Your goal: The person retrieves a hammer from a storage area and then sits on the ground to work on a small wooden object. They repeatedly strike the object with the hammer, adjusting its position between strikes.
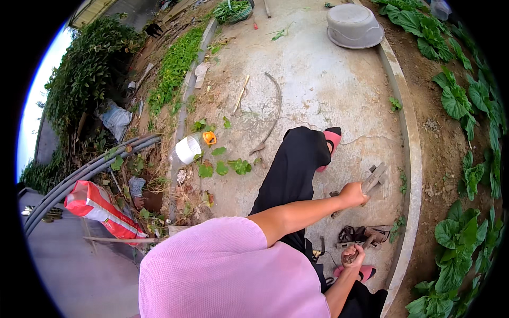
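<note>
Left hand (pixel 353 195) wrapped round greyish bar (pixel 374 179); right hand (pixel 353 256) gripping brown handle (pixel 368 242).

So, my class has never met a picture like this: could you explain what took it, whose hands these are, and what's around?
There is no robot here, just a person in a pink top. The single view comes from the left of two wide fisheye cameras worn on the head, looking down, so straight edges bend. The left hand, higher in the picture, grips a grey-brown tool-like piece. The right hand grips a brown handle; what kind of tool either is, I can't tell. On the concrete path lie a thin curved strip, a white container, loose leaves and an upturned grey basin.
</note>
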Demonstrator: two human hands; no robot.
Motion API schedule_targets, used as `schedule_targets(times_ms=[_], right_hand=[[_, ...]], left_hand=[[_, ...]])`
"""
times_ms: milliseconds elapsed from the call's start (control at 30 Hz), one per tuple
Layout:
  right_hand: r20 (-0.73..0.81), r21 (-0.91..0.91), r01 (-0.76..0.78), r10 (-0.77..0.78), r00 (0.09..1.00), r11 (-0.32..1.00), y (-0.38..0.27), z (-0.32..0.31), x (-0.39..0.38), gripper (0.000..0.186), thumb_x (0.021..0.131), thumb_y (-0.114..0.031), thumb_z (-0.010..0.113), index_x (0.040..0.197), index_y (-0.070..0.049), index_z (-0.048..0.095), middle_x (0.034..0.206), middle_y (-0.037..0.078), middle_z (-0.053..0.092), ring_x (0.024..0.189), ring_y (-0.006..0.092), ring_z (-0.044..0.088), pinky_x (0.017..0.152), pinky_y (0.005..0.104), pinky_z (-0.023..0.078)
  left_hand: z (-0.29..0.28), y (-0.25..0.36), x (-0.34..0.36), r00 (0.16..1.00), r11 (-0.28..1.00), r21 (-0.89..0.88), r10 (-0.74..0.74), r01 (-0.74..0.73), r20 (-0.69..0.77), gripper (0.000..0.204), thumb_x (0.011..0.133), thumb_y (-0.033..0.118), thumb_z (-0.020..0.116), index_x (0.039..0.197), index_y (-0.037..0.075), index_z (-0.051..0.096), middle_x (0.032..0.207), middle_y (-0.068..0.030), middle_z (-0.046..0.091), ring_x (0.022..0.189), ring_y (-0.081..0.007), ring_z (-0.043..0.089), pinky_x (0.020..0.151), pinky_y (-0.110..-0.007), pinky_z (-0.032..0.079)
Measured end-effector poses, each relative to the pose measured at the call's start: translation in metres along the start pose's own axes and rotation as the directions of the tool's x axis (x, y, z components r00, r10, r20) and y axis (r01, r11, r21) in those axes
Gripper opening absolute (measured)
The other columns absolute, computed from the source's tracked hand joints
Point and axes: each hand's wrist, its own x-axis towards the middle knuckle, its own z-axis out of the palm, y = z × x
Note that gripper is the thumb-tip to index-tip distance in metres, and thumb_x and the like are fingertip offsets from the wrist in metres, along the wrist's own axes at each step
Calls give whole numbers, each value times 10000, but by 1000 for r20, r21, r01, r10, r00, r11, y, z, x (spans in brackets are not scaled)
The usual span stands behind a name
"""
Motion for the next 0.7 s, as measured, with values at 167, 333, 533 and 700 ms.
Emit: schedule_targets(times_ms=[167, 333, 533, 700], right_hand=[[4, -168, 62, -63, 998, 984, 7, 27, -32, 170, 736, -156, 504, 607, -145, 395, 516, -33, 369, 412, 105, 377, 401, 285, 332], [221, -317, 202, -135, 966, 926, -10, 78, -69, 134, 765, -185, 485, 678, -126, 401, 542, -37, 334, 425, 81, 324, 418, 242, 300], [275, -461, 421, -325, 905, 781, -17, 137, -105, 95, 767, -152, 507, 756, -75, 453, 538, 3, 400, 402, 93, 364, 380, 246, 314], [173, -543, 291, -235, 957, 788, -9, 113, -36, 125, 763, -158, 519, 706, -80, 438, 522, 6, 399, 400, 109, 368, 381, 263, 318]], left_hand=[[8, -19, 18, 995, 991, 86, -103, 104, -19, 327, 595, 195, 564, 875, 28, 595, 808, -211, 595, 790, -340, 582, 703, -390, 457], [5, -42, 44, 988, 976, 158, -152, 147, 20, 274, 597, 239, 586, 772, 33, 629, 738, -212, 597, 717, -338, 593, 648, -379, 473], [14, -36, 63, 996, 966, 248, -82, 76, 16, 238, 628, 192, 545, 760, -1, 584, 586, -128, 590, 488, -190, 598, 546, -303, 476], [15, -34, 62, 989, 927, 360, -134, 105, 57, 298, 614, 232, 571, 806, 6, 599, 709, -179, 600, 651, -289, 590, 624, -360, 469]])
